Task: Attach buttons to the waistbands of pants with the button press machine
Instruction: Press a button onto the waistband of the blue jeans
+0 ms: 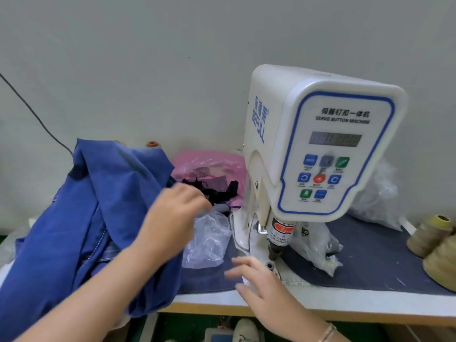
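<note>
A white servo button press machine [320, 144] stands on the table, its press head [280, 239] over a small die [269, 265]. Blue pants [81, 218] lie heaped on the left of the table. My left hand [175, 213] hovers over the right side of the heap, fingers curled loosely and blurred, next to a clear plastic bag [209, 240]; whether it holds anything I cannot tell. My right hand [256, 282] reaches in with fingers spread just left of the die, holding nothing.
A pink plastic bag [209, 164] with black scraps [217, 191] lies behind the clear bag. Another clear bag [318, 245] sits behind the press head. Thread cones [429, 233] stand at the right edge. A dark mat [370, 255] covers the table.
</note>
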`<action>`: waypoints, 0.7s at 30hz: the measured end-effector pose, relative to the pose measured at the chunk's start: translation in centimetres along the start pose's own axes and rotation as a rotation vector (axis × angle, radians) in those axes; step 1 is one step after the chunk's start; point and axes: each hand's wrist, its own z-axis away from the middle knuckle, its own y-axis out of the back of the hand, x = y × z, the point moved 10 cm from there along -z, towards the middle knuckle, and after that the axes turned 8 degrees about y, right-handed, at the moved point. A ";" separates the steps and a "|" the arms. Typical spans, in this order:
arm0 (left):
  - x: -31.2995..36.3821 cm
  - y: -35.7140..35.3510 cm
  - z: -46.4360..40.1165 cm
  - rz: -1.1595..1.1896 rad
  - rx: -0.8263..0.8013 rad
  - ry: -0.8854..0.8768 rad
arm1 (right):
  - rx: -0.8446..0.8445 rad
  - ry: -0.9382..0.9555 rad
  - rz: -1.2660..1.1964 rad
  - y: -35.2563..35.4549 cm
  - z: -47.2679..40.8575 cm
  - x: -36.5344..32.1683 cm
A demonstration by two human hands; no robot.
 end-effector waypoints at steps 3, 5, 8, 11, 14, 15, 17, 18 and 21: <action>3.1 -7.3 2.4 -0.117 -0.454 0.017 | 0.012 -0.049 0.019 2.1 3.0 0.9; 0.6 -10.6 4.9 -0.260 -0.669 0.262 | 0.184 -0.109 0.000 5.6 4.7 2.7; -3.4 -9.2 6.2 -0.452 -0.637 0.450 | 0.553 -0.205 0.025 12.2 6.6 7.3; -7.1 -6.0 6.7 -0.301 -0.361 0.607 | 0.590 -0.339 0.135 15.0 5.3 11.8; -7.8 -6.3 8.0 -0.367 -0.303 0.514 | 0.478 -0.389 0.360 15.2 2.3 14.2; -7.7 -7.1 8.7 -0.386 -0.320 0.490 | 0.437 -0.418 0.438 15.0 1.3 14.7; -7.7 -8.7 9.8 -0.399 -0.365 0.507 | 0.361 -0.521 0.567 14.8 -0.2 15.6; -7.6 -9.1 9.9 -0.397 -0.357 0.520 | 0.331 -0.585 0.632 14.7 -0.6 16.0; -7.8 -9.4 9.0 -0.333 -0.295 0.646 | 0.320 -0.634 0.860 14.4 -1.1 15.9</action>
